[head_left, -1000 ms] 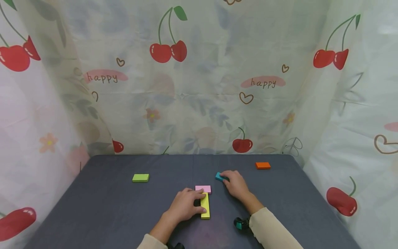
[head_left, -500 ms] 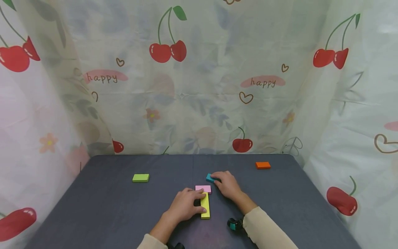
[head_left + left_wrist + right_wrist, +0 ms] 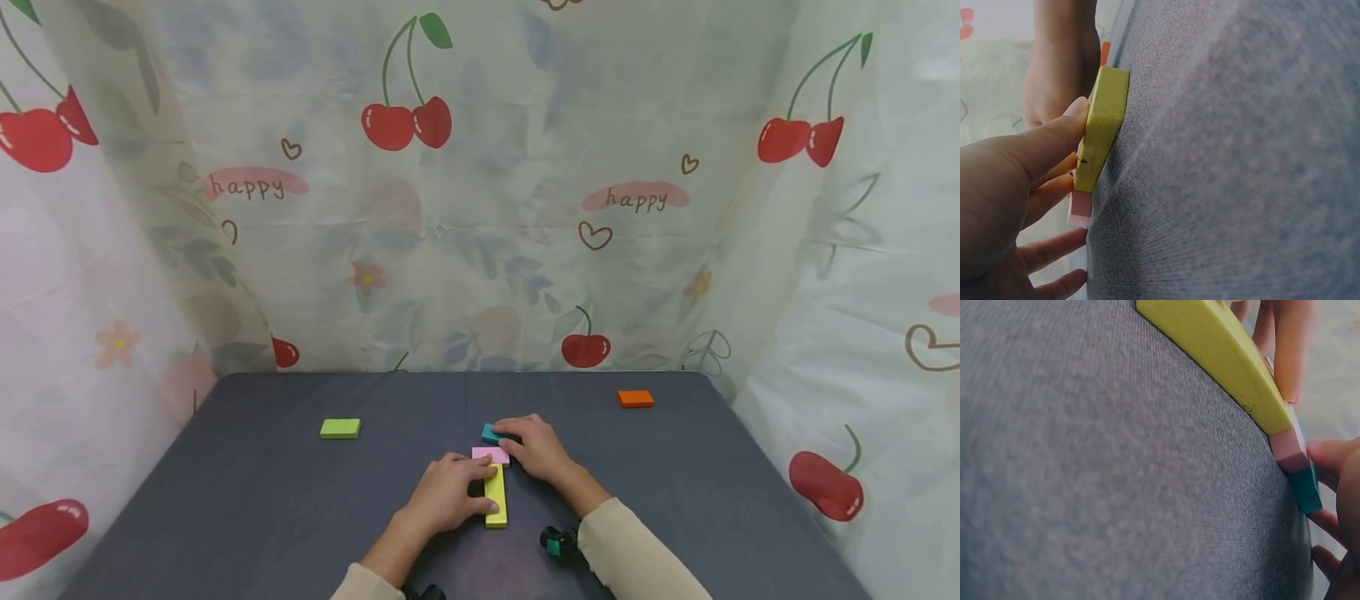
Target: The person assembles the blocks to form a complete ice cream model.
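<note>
A cherry-printed curtain (image 3: 480, 192) hangs beyond the pink block (image 3: 481, 452) and on both sides of it. Well to the left of that pink block, a bit farther from the person, a green block (image 3: 340, 429) lies flat on the dark tabletop (image 3: 225, 517). Just left of the pink block, on its near side, comes the left hand (image 3: 444, 496), thumb and fingers spread wide, tips resting on the yellow block (image 3: 495, 492) rather than wrapped round it. The yellow block runs from the pink block's near edge toward the person. One left fingertip reaches over the pink block's near left part; I can't tell whether it touches.

Just beyond the pink block sits the blue block (image 3: 488, 433), pinched narrowly between the thumb and fingers of the right hand (image 3: 538, 450). That hand covers the blue block's right end, its thumb crowding the pink block's far right corner. From here I can't say whether blue meets pink. Nearer the person, right of the pink block, a black device (image 3: 558, 542) sits by the beige sleeve (image 3: 637, 546). Farthest right, beyond the pink block, lies an orange block (image 3: 635, 399).
</note>
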A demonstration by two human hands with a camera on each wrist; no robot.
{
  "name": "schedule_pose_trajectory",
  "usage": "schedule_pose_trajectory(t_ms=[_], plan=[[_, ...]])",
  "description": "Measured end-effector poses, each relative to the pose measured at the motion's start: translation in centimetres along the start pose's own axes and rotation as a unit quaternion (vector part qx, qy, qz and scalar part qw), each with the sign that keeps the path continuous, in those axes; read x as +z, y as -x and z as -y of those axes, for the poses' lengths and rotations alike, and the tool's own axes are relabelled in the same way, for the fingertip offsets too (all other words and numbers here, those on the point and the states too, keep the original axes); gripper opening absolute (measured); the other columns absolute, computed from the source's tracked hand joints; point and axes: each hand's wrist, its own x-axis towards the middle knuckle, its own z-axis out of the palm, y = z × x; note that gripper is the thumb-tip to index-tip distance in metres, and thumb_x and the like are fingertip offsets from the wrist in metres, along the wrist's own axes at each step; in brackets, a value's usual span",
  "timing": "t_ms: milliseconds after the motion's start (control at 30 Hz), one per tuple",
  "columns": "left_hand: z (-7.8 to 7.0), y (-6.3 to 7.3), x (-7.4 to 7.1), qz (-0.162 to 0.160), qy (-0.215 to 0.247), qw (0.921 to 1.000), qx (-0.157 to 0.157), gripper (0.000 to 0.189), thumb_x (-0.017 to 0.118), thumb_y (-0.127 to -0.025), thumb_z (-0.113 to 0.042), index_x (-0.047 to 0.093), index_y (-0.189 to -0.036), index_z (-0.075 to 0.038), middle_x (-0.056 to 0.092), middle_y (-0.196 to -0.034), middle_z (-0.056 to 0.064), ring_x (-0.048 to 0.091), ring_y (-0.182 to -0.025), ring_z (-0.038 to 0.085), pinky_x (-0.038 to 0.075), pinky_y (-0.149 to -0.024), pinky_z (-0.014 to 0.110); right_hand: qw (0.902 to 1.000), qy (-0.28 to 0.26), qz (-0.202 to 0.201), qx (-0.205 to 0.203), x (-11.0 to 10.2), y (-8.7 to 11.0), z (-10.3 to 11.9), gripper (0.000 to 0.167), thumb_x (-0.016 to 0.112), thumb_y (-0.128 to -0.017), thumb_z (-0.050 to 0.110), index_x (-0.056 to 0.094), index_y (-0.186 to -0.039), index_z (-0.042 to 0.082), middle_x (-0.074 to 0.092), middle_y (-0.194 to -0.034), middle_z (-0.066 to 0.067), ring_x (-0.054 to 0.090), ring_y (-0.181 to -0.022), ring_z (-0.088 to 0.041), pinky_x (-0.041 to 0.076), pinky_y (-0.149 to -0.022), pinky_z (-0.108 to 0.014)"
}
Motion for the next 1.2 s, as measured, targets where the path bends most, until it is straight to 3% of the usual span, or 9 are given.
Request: schedule_pose_trajectory(t_ms=[367,767,1200], plan=[[-0.03,-0.01,-0.09,-0.002,-0.001,1.0,0.002,0.055,0.075,-0.081,-0.049,0.065,-0.13,-0.025,0.054,-0.139,-0.009,0.051,-0.117,0.025,0.041,-0.092,0.05,0.9991,-0.037,0.018,-0.001,0.16,-0.08,0.53,0.028,0.061,-0.096,0.011,0.069,-0.123,0.013,0.063,-0.128,-0.002,0.052,-0.111,-0.025,0.036,-0.097,-0.054],[0.22,-0.04,0.09,-0.008,-0.003,0.9999,0.008,0.057,0.074,-0.081,-0.049,0.064,-0.131,-0.025,0.053,-0.14,-0.009,0.052,-0.116,0.026,0.041,-0.092,0.051,0.9977,-0.053,0.017,-0.039,0.28,-0.07,0.38,0.029,0.058,-0.097,0.007,0.07,-0.123,0.012,0.063,-0.129,-0.001,0.053,-0.111,-0.023,0.039,-0.096,-0.051],[0.0,-0.05,0.08,0.003,-0.003,1.0,0.002,0.056,0.074,-0.081,-0.049,0.065,-0.131,-0.025,0.054,-0.139,-0.009,0.052,-0.115,0.025,0.041,-0.092,0.051,0.9963,-0.057,0.037,-0.052,0.32,0.0,0.11,0.032,0.055,-0.098,0.006,0.067,-0.127,0.013,0.06,-0.133,-0.002,0.051,-0.116,-0.024,0.031,-0.1,-0.056]])
